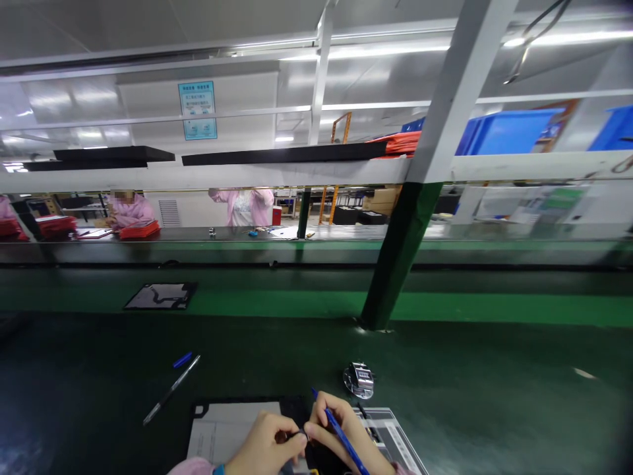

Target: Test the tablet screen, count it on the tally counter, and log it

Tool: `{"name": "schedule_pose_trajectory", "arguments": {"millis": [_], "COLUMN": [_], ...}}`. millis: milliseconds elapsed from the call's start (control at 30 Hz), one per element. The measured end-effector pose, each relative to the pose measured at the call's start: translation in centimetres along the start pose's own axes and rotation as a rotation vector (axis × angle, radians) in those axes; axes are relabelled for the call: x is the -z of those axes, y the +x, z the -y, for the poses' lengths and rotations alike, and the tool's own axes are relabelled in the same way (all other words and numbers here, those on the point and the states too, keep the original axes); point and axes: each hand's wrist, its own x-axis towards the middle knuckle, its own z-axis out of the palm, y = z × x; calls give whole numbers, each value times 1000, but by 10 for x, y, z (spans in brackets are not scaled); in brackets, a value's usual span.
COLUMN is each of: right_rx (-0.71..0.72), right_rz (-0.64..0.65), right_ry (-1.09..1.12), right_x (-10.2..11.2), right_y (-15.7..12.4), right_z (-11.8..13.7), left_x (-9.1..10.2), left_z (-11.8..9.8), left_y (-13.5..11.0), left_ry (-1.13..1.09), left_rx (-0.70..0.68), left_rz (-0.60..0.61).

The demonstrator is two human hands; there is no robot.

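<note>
Green bench (pixel 494 396), 2 hands, 2 pens

Your single head camera looks forward and slightly down across the green bench (pixel 494 396), your hands (pixel 306 439) close at the near bottom edge, the conveyor (pixel 297 254) and workers far beyond.

Two bare hands, no gloves, no rings seen. Left hand (pixel 264 443): pink sleeve cuff behind fingers, narrow blue band at wrist edge. Right hand (pixel 341 432): sliver of pink sleeve behind fingers, mostly cut off by frame edge.
</note>
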Motion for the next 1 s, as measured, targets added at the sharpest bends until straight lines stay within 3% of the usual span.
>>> {"name": "schedule_pose_trajectory", "arguments": {"millis": [133, 500, 700, 1000], "right_rx": [37, 51, 87, 186], "right_rz": [33, 87, 97, 16], "right_ry": [-151, -174, -287, -341], "right_x": [2, 1, -1, -5], "right_y": [-1, -2, -3, 2], "right_z": [-2, -3, 0, -18], "left_x": [3, 7, 6, 5], "left_z": [-3, -5, 2, 7], "left_y": [-1, -1, -1, 4], "left_ry": [-36, -125, -46, 53], "left_rx": [16, 70, 8, -24], "left_rz": [60, 131, 115, 32]}}
